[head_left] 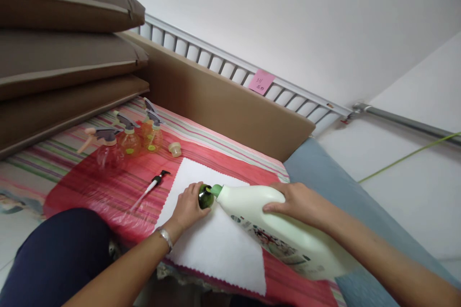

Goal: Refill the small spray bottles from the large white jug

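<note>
My left hand (189, 205) is closed round a small dark green bottle (205, 196) above a white cloth with a zigzag edge (219, 254). In my right hand (297, 201) is a large pale green jug (259, 201), gripped near its handle and tilted on its side. The jug's green spout (216, 190) meets the mouth of the small bottle; whether liquid is flowing I cannot tell. Left of the cloth lies a pump head (155, 181) with a long clear tube. A pale cap (175, 149) sits beyond it.
Three spray bottles, one clear pinkish (108, 156) and two orange (129, 141) (154, 136), stand at the back left on red plastic film (82, 192). Stacked brown cushions (65, 57) rise behind them. A brown board (223, 105) and a radiator (216, 64) line the wall.
</note>
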Demonstrator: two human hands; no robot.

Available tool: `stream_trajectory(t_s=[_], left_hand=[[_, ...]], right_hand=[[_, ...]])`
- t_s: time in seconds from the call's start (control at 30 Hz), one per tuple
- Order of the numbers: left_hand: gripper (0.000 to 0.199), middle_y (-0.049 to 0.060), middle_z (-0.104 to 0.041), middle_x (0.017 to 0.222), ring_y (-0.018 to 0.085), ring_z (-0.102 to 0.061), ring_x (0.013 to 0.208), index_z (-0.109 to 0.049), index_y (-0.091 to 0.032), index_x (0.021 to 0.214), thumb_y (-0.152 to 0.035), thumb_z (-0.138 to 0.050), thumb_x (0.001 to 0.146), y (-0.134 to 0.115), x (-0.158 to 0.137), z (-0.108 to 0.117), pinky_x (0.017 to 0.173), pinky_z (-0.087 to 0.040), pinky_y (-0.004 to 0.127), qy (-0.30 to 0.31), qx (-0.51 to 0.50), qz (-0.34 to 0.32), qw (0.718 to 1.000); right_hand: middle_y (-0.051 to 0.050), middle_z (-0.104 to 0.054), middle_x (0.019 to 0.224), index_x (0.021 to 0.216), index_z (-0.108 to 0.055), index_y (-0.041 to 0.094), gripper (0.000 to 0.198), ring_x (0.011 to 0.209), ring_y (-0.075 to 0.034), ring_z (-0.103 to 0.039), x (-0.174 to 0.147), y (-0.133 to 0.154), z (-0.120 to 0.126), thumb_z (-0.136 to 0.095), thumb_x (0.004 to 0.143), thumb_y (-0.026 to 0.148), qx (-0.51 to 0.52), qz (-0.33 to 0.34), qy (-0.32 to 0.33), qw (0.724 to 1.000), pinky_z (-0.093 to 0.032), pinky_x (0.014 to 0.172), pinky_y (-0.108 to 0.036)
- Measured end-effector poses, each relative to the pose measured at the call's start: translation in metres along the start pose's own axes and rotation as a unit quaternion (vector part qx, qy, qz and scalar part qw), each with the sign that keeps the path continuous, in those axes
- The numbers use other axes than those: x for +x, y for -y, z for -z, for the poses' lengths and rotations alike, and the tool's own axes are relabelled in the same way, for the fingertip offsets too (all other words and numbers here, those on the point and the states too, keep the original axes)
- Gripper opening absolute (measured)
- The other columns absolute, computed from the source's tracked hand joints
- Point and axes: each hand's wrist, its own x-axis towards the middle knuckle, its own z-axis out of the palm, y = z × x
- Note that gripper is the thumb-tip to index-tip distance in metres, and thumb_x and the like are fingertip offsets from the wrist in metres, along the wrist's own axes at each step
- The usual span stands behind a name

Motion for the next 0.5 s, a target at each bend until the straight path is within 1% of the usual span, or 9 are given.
stream_trajectory(t_s=[0.5], left_hand=[[0.072, 0.01, -0.051, 0.127, 0.028, -0.05, 0.117, -0.037, -0.024, 0.129, -0.033, -0.071, 0.065, -0.0008, 0.0001, -0.0001, 0.094, -0.041, 0.04, 0.003, -0.001, 0.006, 1.0]], right_hand=[[-0.006, -0.072, 0.094, 0.098, -0.067, 0.024, 0.042, 0.085, -0.027, -0.064, 0.0013, 0.0023, 0.0014, -0.064, 0.071, 0.056, -0.011, 0.0, 0.003, 1.0, -0.044, 0.067, -0.032]])
